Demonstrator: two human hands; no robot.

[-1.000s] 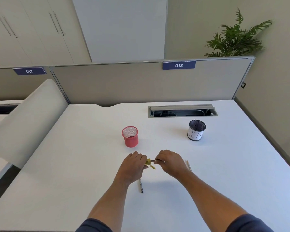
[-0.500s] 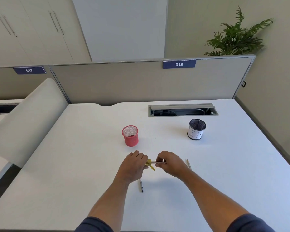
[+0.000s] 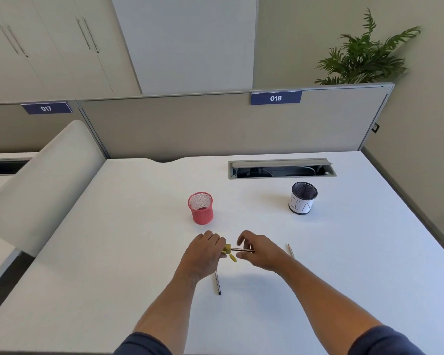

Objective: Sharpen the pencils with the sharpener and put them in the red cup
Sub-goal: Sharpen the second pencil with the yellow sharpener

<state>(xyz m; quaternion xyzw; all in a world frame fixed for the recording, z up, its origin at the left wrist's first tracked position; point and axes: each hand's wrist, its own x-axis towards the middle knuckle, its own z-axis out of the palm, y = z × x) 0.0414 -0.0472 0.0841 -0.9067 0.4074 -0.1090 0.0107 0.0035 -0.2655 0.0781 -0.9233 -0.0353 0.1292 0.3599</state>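
The red cup (image 3: 201, 208) stands just behind the hands. The right hand (image 3: 259, 251) pinches a thin, light, stiff pencil (image 3: 241, 250) mid-shaft. The left hand (image 3: 203, 254) grips the little yellow sharpener (image 3: 226, 249); hold it tight

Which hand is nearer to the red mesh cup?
Left. The left hand lies just in front of the red mesh cup; the right hand is further to its right.
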